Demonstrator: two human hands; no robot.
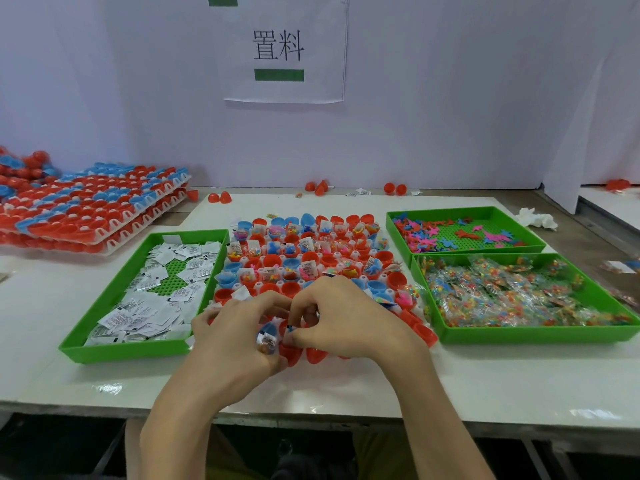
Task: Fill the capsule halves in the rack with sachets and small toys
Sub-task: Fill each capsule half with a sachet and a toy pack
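Tightly, three green trays [104, 308] hem the rack [236, 286]; left hand [235, 341] grips one blue capsule half [267, 336], right hand [349, 320] pinches a small piece [289, 329].

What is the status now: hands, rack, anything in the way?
Left hand holds blue capsule half over near edge of rack. Right hand pinches small item, kind unclear. Many far halves filled. Nothing in the way.

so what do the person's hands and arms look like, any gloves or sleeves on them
Both are bare. The left hand and the right hand have no gloves, and no ring, watch or wristband shows. The left forearm and the right forearm are also uncovered, with no sleeve in view down to the bottom edge of the picture.
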